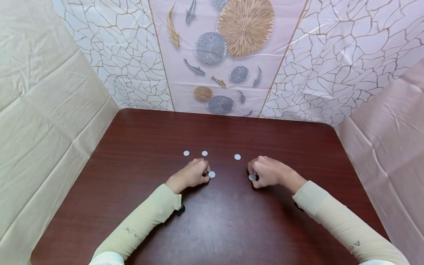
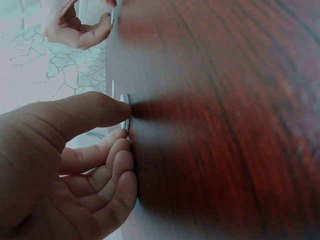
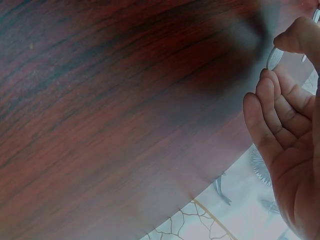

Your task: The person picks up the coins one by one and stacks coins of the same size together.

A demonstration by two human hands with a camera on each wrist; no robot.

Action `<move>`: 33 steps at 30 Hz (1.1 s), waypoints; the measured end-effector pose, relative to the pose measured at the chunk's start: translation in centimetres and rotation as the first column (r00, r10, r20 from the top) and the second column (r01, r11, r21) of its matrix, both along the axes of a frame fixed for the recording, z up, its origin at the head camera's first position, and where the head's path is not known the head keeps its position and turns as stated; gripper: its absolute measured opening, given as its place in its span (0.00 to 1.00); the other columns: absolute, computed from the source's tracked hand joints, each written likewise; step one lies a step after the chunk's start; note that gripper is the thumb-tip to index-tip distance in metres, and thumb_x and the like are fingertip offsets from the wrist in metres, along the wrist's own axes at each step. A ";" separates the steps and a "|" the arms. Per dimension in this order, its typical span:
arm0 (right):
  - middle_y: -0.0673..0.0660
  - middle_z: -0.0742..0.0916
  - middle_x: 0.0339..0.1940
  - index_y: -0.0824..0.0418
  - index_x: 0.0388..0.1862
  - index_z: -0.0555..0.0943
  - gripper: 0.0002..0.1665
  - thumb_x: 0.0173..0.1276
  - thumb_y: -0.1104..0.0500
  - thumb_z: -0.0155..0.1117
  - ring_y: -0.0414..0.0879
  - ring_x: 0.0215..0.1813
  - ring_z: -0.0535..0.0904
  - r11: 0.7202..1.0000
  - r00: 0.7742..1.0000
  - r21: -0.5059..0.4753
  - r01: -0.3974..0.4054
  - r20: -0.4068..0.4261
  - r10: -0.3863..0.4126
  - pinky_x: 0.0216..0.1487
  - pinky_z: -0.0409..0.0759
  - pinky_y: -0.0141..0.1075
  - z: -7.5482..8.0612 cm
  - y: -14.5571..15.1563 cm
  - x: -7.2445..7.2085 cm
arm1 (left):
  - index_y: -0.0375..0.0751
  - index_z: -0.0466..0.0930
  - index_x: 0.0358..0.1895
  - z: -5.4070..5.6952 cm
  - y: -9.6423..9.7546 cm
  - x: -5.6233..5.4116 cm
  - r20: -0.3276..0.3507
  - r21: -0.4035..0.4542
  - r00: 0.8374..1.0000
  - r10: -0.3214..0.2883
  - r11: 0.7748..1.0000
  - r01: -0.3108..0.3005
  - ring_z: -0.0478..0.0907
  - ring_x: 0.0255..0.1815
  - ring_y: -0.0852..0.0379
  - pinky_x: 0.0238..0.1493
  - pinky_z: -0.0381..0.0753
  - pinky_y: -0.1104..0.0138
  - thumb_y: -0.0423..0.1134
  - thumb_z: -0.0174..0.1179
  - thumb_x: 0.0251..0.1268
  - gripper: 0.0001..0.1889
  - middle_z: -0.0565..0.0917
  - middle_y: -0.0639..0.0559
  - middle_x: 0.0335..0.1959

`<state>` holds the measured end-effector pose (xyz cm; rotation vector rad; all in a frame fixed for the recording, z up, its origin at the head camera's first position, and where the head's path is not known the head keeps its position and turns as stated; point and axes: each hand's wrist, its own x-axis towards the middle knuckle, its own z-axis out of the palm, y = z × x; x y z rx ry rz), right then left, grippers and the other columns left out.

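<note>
My left hand (image 1: 193, 173) pinches a small, pale, coin-like disc (image 1: 212, 174) at its edge, low over the dark wooden table (image 1: 215, 221). In the left wrist view that disc (image 2: 124, 112) lies flat between thumb and index fingertip, and its edge looks layered; whether it is one piece or two I cannot tell. To the right, my right hand (image 1: 269, 171) holds another disc (image 1: 252, 177) between thumb and fingers. The right wrist view shows this disc (image 3: 274, 58) by its silvery rim, a little above the tabletop. The other fingers of both hands are curled in.
Behind the hands lie three more pale discs: one at the left (image 1: 186, 153), one beside it (image 1: 204, 153), and one toward the right (image 1: 237, 156). A patterned cloth (image 1: 212, 84) hangs at the table's far edge, with plain cloth walls on both sides.
</note>
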<state>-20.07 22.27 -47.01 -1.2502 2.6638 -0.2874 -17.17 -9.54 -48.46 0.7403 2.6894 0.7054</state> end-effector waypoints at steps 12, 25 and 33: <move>0.46 0.80 0.23 0.57 0.29 0.81 0.07 0.52 0.61 0.72 0.32 0.25 0.69 0.999 1.000 -0.025 -0.023 0.017 0.024 0.29 0.72 0.27 -0.4 -0.4 0.0 | 0.36 0.84 0.43 -0.1 -0.2 -0.1 -0.022 0.013 1.000 -0.014 1.000 0.015 0.76 0.41 0.55 0.47 0.79 0.63 0.34 0.68 0.67 0.06 0.83 0.49 0.41; 0.47 0.87 0.33 0.57 0.34 0.85 0.07 0.58 0.59 0.75 0.33 0.34 0.81 1.000 0.994 0.023 0.021 0.107 -0.024 0.37 0.82 0.29 0.1 -0.3 -0.3 | 0.34 0.82 0.49 0.4 -1.3 -0.3 -0.043 -0.007 0.992 -0.120 0.993 0.119 0.79 0.44 0.54 0.51 0.81 0.64 0.34 0.70 0.66 0.12 0.82 0.47 0.43; 0.48 0.87 0.33 0.58 0.35 0.85 0.07 0.59 0.60 0.75 0.33 0.34 0.80 1.000 0.991 0.010 0.028 0.127 -0.029 0.38 0.82 0.28 0.3 -0.3 -0.2 | 0.33 0.83 0.48 1.7 -1.6 -1.3 -0.095 -0.064 0.978 -0.188 0.981 0.182 0.81 0.45 0.52 0.52 0.83 0.62 0.35 0.72 0.63 0.14 0.83 0.46 0.43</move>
